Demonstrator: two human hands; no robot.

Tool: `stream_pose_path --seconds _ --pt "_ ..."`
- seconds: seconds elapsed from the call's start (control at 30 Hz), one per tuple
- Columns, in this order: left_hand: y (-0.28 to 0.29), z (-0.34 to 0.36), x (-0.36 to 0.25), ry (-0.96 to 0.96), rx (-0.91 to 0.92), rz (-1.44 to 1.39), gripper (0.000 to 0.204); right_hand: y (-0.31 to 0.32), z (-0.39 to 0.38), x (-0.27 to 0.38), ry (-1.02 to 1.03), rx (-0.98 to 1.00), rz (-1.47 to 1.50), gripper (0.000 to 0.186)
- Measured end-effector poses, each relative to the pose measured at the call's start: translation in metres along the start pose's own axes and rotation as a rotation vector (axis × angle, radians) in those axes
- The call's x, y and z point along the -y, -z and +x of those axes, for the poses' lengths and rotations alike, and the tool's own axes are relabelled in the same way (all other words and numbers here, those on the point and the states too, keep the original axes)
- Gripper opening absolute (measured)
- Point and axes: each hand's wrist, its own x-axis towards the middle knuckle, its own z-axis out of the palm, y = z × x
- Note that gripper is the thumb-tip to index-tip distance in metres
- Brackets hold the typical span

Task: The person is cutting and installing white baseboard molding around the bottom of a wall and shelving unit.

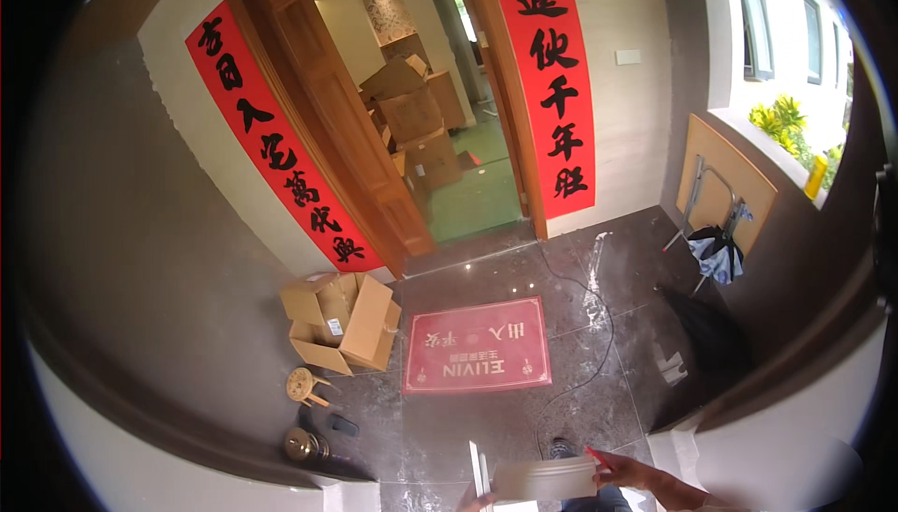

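I have a pale round-sided thing (545, 479) low in front of me, between my hands and over the tiled floor (444, 463); whether it is a roll or a tub, I cannot tell. Its long side runs crosswise, left to right, with ridged bands along its wall at the right. My right hand (629, 471) is at its right end, fingers bent closely about a slim red thing (599, 459), whose tip points up and left. My left hand (470, 502) is mostly cut off by the lower edge, so how far its fingers are spread I cannot tell. Beside it a narrow white strip (479, 473) points lengthwise away from me, toward the red doormat (477, 346), its far end leaning slightly left.

Left of the mat, a cardboard box (369, 325) lies with its flaps spread; a folded cardboard piece (335, 304) with a white label shows inside. Past the doorway, more cardboard boxes (413, 117) stand piled, their contents hidden from me.
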Motion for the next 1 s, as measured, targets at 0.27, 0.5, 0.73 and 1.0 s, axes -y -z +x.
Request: stream_pose_path --seconds 0.27,0.5,0.73,1.0 --pt "-0.006 0.031 -0.189 -0.065 0.007 -0.114 0.085 0.062 0.099 0.164 0.003 -0.031 -0.081 0.079" --pt "0.048 0.139 -0.255 -0.16 -0.009 -0.203 0.081 0.086 0.225 0.238 0.092 -0.015 -0.095 0.077" --pt "0.128 0.295 -0.354 -0.172 0.061 -0.236 0.049 0.115 0.361 0.319 -0.047 -0.09 -0.034 0.078" --pt "0.163 0.451 -0.521 -0.101 0.327 -0.101 0.056 0.153 0.468 0.408 0.074 -0.36 0.228 0.078"
